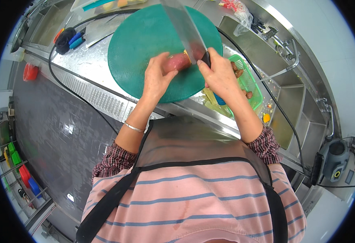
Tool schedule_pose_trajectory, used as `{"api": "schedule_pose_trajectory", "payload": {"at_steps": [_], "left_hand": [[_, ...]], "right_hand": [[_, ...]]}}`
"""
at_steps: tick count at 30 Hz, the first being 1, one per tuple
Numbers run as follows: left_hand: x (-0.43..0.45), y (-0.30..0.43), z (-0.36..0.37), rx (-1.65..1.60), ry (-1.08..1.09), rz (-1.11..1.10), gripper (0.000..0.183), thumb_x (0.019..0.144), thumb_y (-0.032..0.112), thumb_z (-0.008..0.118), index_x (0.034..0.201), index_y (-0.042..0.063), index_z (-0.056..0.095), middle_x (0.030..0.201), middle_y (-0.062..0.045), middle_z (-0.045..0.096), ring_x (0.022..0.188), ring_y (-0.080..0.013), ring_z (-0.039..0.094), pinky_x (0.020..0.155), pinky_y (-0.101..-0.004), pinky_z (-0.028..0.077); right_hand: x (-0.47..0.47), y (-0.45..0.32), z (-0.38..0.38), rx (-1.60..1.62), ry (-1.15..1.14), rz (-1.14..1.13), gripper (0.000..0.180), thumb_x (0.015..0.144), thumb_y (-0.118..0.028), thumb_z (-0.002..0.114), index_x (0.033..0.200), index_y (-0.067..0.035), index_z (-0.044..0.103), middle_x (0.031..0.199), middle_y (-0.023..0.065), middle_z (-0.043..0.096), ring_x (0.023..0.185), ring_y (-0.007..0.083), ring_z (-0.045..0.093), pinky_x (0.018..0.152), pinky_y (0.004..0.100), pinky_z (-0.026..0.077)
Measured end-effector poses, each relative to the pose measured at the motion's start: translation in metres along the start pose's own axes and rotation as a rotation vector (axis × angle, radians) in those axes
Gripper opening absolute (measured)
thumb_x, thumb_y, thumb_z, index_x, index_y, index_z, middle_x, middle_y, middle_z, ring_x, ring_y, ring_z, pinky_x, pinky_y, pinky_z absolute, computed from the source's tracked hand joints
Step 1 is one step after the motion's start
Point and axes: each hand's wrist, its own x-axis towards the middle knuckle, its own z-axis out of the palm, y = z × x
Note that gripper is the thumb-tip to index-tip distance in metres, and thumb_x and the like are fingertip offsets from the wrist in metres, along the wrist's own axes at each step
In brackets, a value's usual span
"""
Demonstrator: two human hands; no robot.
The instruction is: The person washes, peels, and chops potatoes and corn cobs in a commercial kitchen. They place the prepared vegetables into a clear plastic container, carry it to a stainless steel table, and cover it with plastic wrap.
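Note:
A red-skinned tuber, apparently a sweet potato (177,62), lies on the round green cutting board (128,51). Its near end is gripped between the thumb and fingers of my left hand (157,76). My right hand (221,73) is closed around the black handle of a broad-bladed kitchen knife (182,27). The blade stands across the tuber's right part, where a rim of yellow flesh shows at a cut. Beyond the blade, a reddish piece is partly hidden and blurred. Under my right forearm, a green plastic basket (258,94) holds several brown lumps.
Yellowish scraps (211,102) lie beside the basket. A black hose (264,80) loops along the steel counter. Water runs from a tap (294,56) over the sinks at right. Blue-handled tools (77,41) lie at left. A clear container (116,6) stands at the back.

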Motion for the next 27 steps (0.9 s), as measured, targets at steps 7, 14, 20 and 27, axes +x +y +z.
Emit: {"api": "schedule_pose_trajectory", "payload": {"at_steps": [7,14,20,27], "left_hand": [[0.000,-0.009,0.003,-0.027,0.010,-0.088,0.046,0.067,0.004,0.078,0.108,0.002,0.057,0.105,-0.011,0.059,0.089,-0.0201,0.061,0.071,-0.0279,0.054],[-0.021,-0.013,-0.006,-0.039,0.057,-0.007,0.045,0.067,0.006,0.078,0.108,0.005,0.060,0.104,-0.009,0.059,0.088,-0.0183,0.060,0.070,-0.0278,0.053],[-0.024,-0.021,-0.011,-0.209,0.156,-0.127,0.040,0.067,0.005,0.078,0.102,0.003,0.060,0.100,-0.010,0.059,0.086,-0.0204,0.059,0.072,-0.0295,0.050],[-0.024,-0.024,-0.011,-0.150,0.150,-0.032,0.040,0.066,0.005,0.079,0.100,0.003,0.059,0.094,-0.007,0.060,0.081,-0.0186,0.059,0.067,-0.0293,0.048]], "right_hand": [[0.021,0.020,0.038,-0.122,-0.226,0.069,0.026,0.085,-0.016,0.051,0.091,0.010,0.048,0.062,0.0212,0.058,0.046,0.0264,0.059,0.050,0.0396,0.048],[0.007,0.013,0.032,0.016,-0.191,0.139,0.025,0.086,-0.019,0.054,0.094,0.005,0.050,0.061,0.0152,0.057,0.044,0.0217,0.057,0.045,0.0356,0.045],[-0.003,-0.054,0.012,0.121,0.113,-0.122,0.023,0.087,-0.016,0.053,0.094,0.006,0.051,0.071,0.0219,0.062,0.059,0.0342,0.063,0.055,0.0392,0.049],[0.020,0.021,0.068,-0.250,-0.199,-0.055,0.026,0.083,-0.015,0.053,0.091,0.009,0.048,0.064,0.0239,0.059,0.048,0.0313,0.060,0.051,0.0420,0.048]]}}
